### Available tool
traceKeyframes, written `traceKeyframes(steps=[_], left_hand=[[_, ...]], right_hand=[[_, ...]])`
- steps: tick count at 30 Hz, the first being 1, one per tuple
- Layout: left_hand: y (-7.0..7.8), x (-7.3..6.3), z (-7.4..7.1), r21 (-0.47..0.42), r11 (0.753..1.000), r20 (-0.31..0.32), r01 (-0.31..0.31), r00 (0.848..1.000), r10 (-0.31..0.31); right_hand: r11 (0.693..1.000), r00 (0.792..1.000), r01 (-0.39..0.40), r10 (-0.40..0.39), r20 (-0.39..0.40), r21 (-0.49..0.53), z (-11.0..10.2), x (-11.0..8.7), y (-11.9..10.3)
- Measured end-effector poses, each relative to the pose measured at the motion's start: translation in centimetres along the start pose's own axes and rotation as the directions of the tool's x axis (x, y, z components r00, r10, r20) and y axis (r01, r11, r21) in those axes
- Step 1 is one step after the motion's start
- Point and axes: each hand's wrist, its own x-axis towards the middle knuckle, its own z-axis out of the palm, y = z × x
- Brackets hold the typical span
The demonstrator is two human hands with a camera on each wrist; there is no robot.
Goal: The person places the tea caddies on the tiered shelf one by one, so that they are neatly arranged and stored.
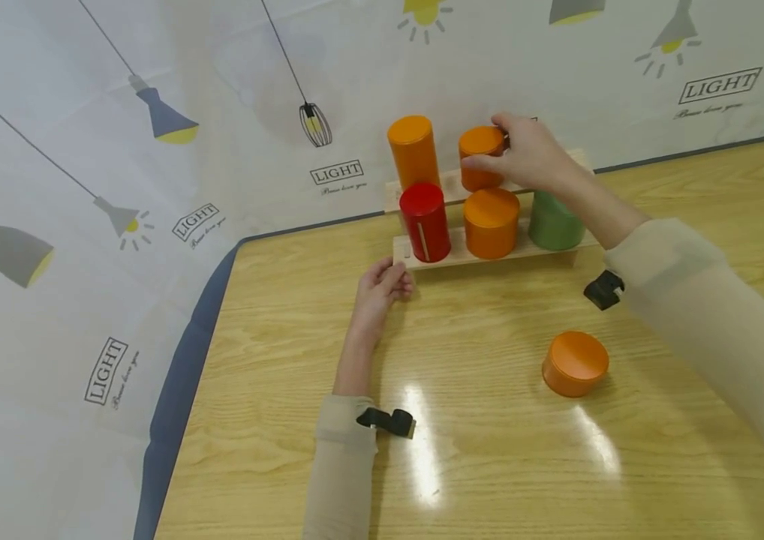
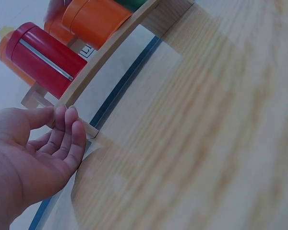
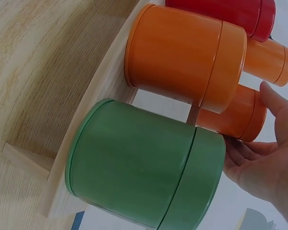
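A two-step wooden rack (image 1: 446, 260) stands at the table's back edge. My right hand (image 1: 533, 155) reaches over it and grips a small orange canister (image 1: 480, 171) on the rear step, thumb at the front and fingers behind. At the rack's front left end, my left hand (image 1: 378, 289) pinches the corner of the board (image 2: 79, 93) between thumb and fingers. A tall orange canister (image 1: 414, 156) stands on the rear step at left. Along the front step are a red canister (image 1: 425, 223), a wide orange canister (image 1: 491, 223) and a green canister (image 3: 139, 158).
A low orange canister (image 1: 575, 364) stands alone on the wooden table (image 1: 490, 450), in front of the rack's right part. Behind the rack hangs a white sheet (image 1: 233, 112) printed with lamps. A dark blue edge (image 1: 186, 375) borders the table at left.
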Motion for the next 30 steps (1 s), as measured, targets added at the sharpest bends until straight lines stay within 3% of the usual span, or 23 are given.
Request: traceKeyframes(steps=[4, 11, 30], left_hand=[[0.1, 0.0, 0.2, 0.004, 1.000, 0.001, 0.002, 1.000, -0.002], [0.1, 0.1, 0.2, 0.006, 1.000, 0.003, -0.001, 1.000, 0.001], [0.1, -0.2, -0.1, 0.012, 1.000, 0.007, -0.007, 1.000, 0.007]], right_hand=[[0.999, 1.000, -0.006, 0.007, -0.023, 0.035, -0.5, -0.5, 0.1], [0.996, 0.995, 0.051, -0.046, -0.083, 0.067, -1.3, -2.0, 0.6], [0.985, 0.983, 0.173, -0.172, -0.056, 0.016, -1.5, -7.4, 0.7]])
